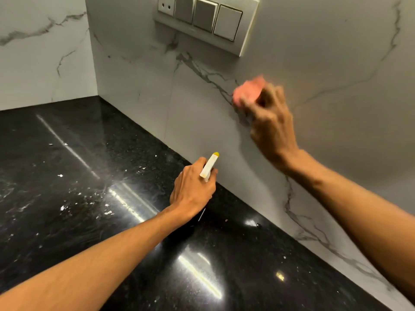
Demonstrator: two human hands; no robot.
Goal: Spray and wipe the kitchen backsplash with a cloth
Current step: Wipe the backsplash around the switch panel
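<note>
Our right hand (270, 122) at two o'clock clutching a cloth (248, 90) against the backsplash (332, 59), our left hand (193, 188) at six o'clock gripping a sprayer (210, 164) over the worktop (67, 180)

No writing, brand, number or sign can be read anywhere. The spray bottle (210, 164) shows only its plain white and yellow head, the rest hidden under the left hand (193, 189); the pink cloth (247, 90) held in the right hand (269, 122) is blurred; the switch plate (202, 19) on the backsplash (314, 63) has unmarked faces
</note>
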